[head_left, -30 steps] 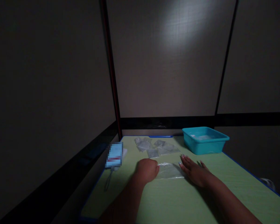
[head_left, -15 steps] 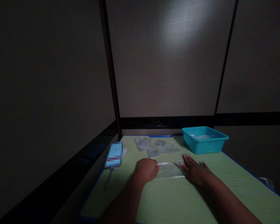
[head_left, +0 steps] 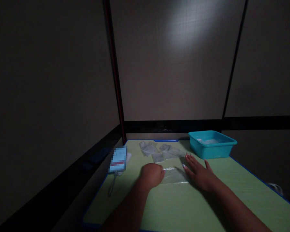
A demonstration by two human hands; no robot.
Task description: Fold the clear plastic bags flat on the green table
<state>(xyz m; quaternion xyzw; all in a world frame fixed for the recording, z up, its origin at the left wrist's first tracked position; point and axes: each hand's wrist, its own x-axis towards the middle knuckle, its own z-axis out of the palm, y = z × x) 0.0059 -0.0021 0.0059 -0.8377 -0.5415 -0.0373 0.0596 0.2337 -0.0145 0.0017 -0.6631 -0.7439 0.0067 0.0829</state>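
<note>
A clear plastic bag lies flat on the green table between my two hands. My left hand is curled into a fist, pinching the bag's left edge. My right hand lies with fingers stretched out and spread, resting on the bag's right end. Several small clear packets are spread on the table just beyond the bag.
A turquoise tub stands at the far right of the table. A blurred light-blue card with a thin strap lies at the left edge. Dark panel walls close in the table at the back and left.
My right hand has lifted its fingers slightly and shifted a little left and away over the bag's right end. The left hand has stayed where it was.
</note>
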